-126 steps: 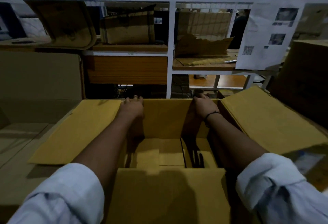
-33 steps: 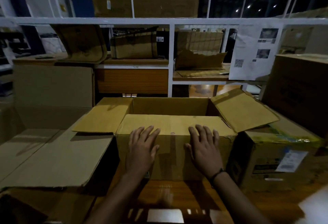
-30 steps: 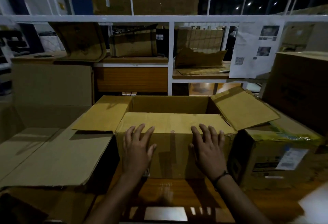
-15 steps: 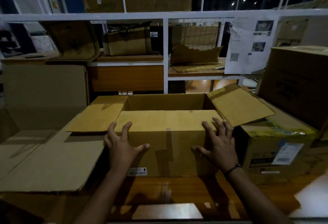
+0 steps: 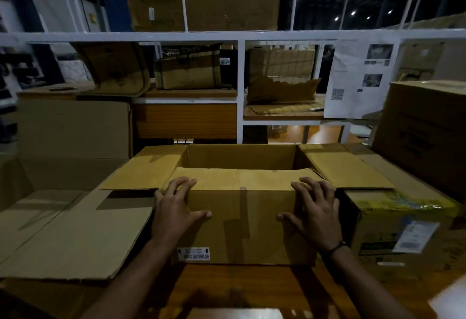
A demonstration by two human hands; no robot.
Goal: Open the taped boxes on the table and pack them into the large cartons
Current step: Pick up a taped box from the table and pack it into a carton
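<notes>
An open brown cardboard box (image 5: 242,220) stands on the wooden table (image 5: 239,286) right in front of me, its side flaps spread out and its near flap folded inward. My left hand (image 5: 174,212) lies over the box's front left corner, fingers spread onto the top edge and thumb on the front face. At the front right corner my right hand (image 5: 315,215) lies the same way. A taped box (image 5: 393,227) with yellow tape and a label stands against the open box's right side.
A large carton (image 5: 73,230) with flaps laid out lies at the left. Another big carton (image 5: 426,137) stands at the right rear. Behind the table runs a white shelf frame (image 5: 240,86) holding more cardboard, with a printed sheet (image 5: 358,79) hanging on it.
Both hands came out of the box, lay flat on its front face, then slid apart to its two front corners.
</notes>
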